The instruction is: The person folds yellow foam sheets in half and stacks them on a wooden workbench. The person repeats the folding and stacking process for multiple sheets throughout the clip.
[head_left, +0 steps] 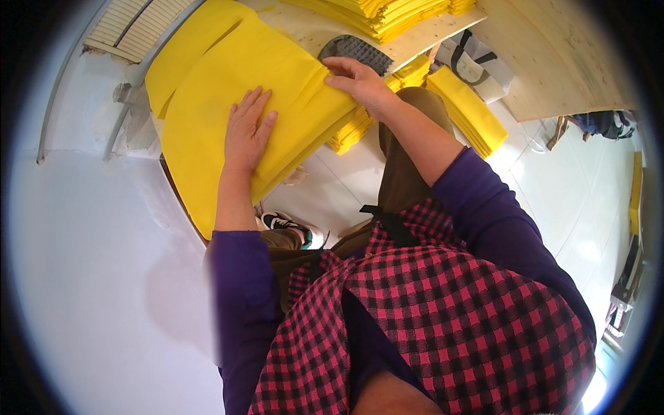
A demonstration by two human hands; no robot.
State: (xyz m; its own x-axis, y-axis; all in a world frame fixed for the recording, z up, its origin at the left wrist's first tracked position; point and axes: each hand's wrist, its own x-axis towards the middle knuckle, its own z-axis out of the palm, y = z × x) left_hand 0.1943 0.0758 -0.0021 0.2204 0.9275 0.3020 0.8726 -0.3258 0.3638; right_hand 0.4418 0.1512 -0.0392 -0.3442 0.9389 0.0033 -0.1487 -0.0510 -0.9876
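Large yellow fabric sheets (200, 131) lie in layers before me, with a folded, creased strip along the right side. My left hand (247, 131) rests flat on the top layer, fingers stretched out and thumb apart. At the upper right edge of the fabric, my right hand (361, 84) is closed, thumb and fingers pinching the folded yellow edge. Its fingertips partly hide the spot they hold. Just beyond that hand lies a dark grey textured pad (356, 52).
Stacked yellow fabric (387, 17) sits on a wooden table (422, 41) at the far side. More folded yellow bundles (470, 111) lie beside my knee. A white bag with dark handles (477, 66) stands behind them. A pale wall (90, 242) borders the left.
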